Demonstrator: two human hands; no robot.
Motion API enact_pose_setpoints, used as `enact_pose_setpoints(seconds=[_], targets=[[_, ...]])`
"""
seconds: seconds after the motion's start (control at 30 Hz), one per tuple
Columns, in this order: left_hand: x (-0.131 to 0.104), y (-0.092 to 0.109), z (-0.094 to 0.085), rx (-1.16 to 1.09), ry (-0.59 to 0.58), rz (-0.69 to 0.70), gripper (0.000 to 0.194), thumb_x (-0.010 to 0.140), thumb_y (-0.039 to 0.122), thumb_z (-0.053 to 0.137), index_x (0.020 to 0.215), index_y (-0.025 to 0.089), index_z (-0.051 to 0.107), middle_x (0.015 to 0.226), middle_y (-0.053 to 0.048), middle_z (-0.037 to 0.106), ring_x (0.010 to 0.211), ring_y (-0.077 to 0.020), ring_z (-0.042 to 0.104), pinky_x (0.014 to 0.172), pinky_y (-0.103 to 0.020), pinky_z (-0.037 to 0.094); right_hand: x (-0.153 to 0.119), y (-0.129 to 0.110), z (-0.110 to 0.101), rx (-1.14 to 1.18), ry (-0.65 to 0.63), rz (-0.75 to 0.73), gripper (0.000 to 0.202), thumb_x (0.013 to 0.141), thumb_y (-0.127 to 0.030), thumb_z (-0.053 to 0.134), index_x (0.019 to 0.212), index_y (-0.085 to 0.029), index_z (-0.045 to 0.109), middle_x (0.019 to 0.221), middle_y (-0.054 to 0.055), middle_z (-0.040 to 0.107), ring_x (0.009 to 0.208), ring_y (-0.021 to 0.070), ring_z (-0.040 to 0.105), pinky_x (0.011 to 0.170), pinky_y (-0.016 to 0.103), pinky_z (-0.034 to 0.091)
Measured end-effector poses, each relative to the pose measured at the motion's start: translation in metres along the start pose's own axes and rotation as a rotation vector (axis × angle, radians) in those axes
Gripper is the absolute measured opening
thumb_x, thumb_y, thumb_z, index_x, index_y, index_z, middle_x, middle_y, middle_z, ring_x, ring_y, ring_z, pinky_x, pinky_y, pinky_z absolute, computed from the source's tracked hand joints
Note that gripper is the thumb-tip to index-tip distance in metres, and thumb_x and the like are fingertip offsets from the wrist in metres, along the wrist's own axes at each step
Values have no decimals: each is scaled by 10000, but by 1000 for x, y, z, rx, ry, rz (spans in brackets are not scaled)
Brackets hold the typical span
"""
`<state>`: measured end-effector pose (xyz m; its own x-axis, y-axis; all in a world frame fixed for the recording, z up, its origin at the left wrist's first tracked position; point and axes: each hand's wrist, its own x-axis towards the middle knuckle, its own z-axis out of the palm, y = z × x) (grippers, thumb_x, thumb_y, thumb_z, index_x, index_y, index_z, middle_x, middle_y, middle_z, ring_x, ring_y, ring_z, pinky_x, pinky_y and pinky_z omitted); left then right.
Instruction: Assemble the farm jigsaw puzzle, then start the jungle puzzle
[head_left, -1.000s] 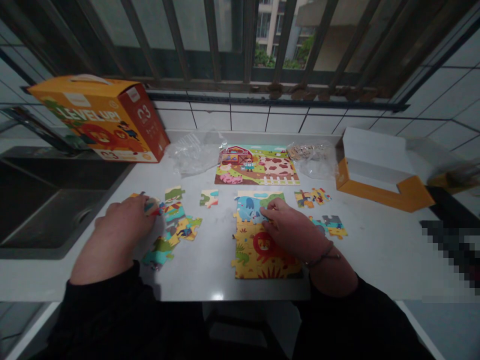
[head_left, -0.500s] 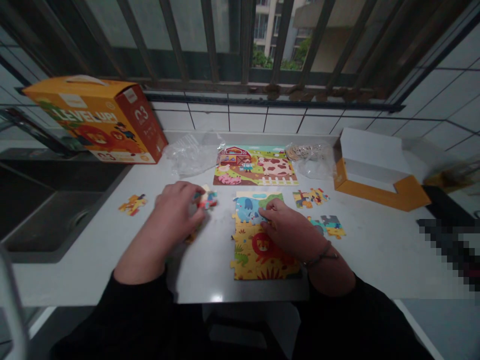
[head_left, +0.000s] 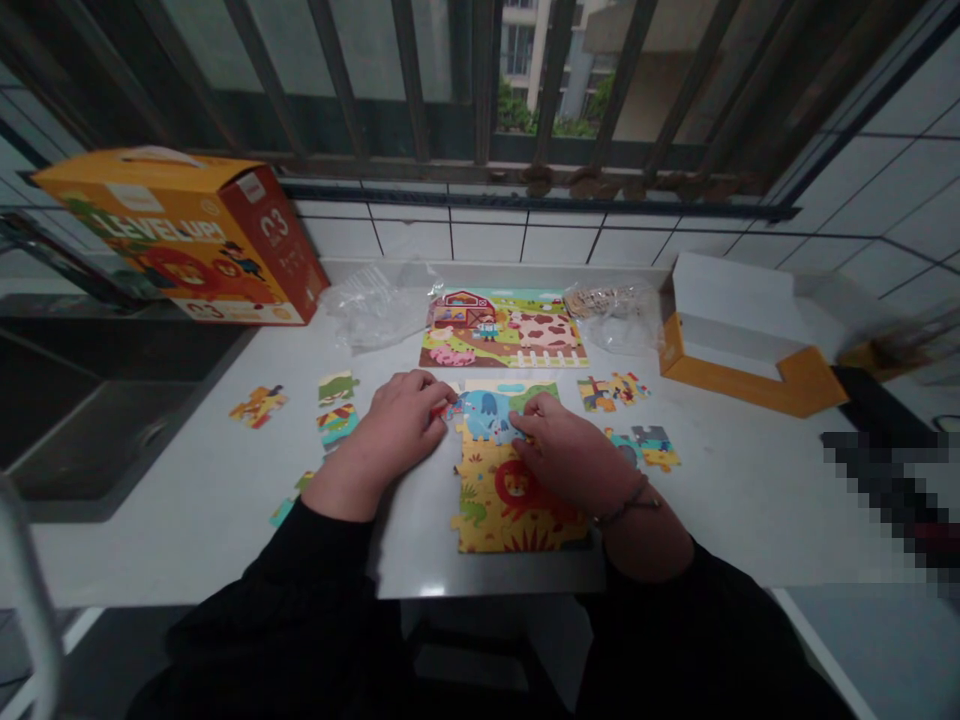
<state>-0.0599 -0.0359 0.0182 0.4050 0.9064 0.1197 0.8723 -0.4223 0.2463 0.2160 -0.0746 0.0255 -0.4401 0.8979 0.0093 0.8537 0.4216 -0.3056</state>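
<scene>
A partly joined jigsaw puzzle [head_left: 480, 490] with blue elephants and a red lion lies flat on the white counter. My left hand [head_left: 401, 425] is closed on a small puzzle piece [head_left: 448, 402] with red and blue on it, at the puzzle's upper left edge. Whether that piece touches the puzzle, I cannot tell. Over the puzzle's right half rests my right hand [head_left: 562, 445], its bent thumb and fingers pressed on the elephant part. It covers some of the picture. Loose puzzle pieces [head_left: 337, 425] lie left of my left hand, partly hidden by the forearm.
More pieces lie at far left [head_left: 259, 405] and right [head_left: 613, 390]. Behind are a farm picture [head_left: 502, 330], clear plastic bags [head_left: 382, 305] and an open orange box [head_left: 750, 370]. A large orange carton [head_left: 172, 240] stands beside the dark sink [head_left: 112, 420].
My left hand has moved right with the puzzle piece, up to the puzzle's left edge, uncovering loose pieces behind it. My right hand stays on the puzzle. The view has shifted slightly.
</scene>
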Motion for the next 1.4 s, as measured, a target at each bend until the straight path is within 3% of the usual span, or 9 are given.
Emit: enact_pose_setpoints(seconds=[0.4, 0.67, 1.07, 1.4], targets=[[6, -8, 8, -2, 26, 99, 368, 1017, 122, 586, 1263, 273, 816, 1505, -102, 737, 1375, -324, 671, 1191, -555, 506, 1, -2, -3, 10, -29, 18, 186, 1053, -228, 631, 1190, -204, 754, 1317, 123, 679, 1020, 233, 673, 863, 365, 552], [5, -18, 18, -27, 17, 80, 375, 1052, 141, 564, 1316, 291, 784, 1457, -78, 781, 1323, -283, 725, 1183, -544, 518, 0, -1, -1, 6, -13, 14, 191, 1057, -225, 629, 1195, -195, 757, 1309, 122, 675, 1008, 214, 655, 854, 336, 529], [1, -5, 10, -11, 18, 104, 380, 1100, 259, 519, 1375, 231, 780, 1539, -111, 729, 1397, -289, 688, 1228, -525, 515, 1, 0, 0, 5, -4, 23, 195, 1063, -236, 611, 1183, -199, 760, 1298, 110, 673, 951, 194, 643, 804, 325, 497], [-2, 2, 10, -7, -65, 79, 437, 1122, 308, 477, 1473, 166, 694, 1639, -152, 643, 1471, -318, 645, 1264, -529, 485, 1, -4, -5, 11, -29, 34, 173, 1060, -217, 629, 1166, -187, 763, 1276, 113, 672, 986, 201, 647, 845, 316, 514]])
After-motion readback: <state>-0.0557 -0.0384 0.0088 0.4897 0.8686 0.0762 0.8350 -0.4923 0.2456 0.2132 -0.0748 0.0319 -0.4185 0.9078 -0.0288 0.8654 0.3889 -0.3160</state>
